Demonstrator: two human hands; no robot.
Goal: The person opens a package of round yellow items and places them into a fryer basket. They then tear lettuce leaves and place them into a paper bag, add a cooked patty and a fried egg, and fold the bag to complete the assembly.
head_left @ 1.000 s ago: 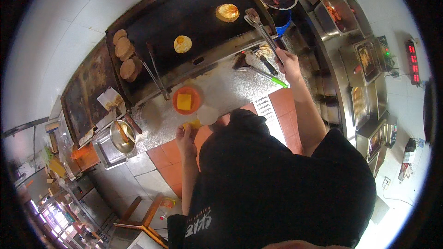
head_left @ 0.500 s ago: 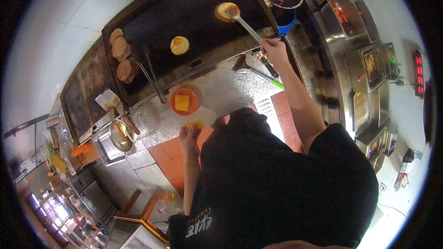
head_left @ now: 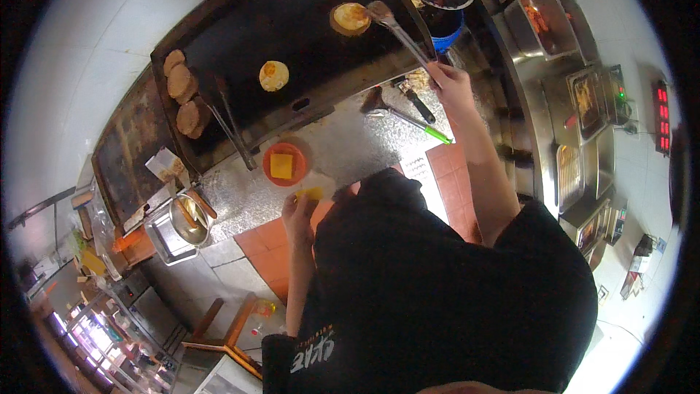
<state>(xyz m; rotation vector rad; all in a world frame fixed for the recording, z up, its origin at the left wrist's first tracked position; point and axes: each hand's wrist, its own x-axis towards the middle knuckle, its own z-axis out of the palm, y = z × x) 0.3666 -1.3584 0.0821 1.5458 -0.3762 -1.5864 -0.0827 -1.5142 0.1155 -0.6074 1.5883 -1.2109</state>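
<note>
Moved since the earlier frame: metal tongs (head_left: 402, 33), off the egg-topped patty (head_left: 350, 18) at 12 o'clock on the griddle (head_left: 226, 36), to its 3 o'clock side; contact unclear. Right hand (head_left: 453, 86): grip clamped on the metal tongs. Left hand (head_left: 295, 214), 8 o'clock: grip pinched together on yellow slice (head_left: 312, 193), near 5 o'clock from orange dish (head_left: 281, 147) on bench (head_left: 343, 131). Handling, in judgement: work low and flat, sparing the egg; pinch slice lightly by its edge.

Patties (head_left: 181, 85) lie near the left edge of the griddle (head_left: 244, 33), 1 egg (head_left: 350, 13) near its right. A plate (head_left: 297, 179) before it carries cheese (head_left: 282, 165).
</note>
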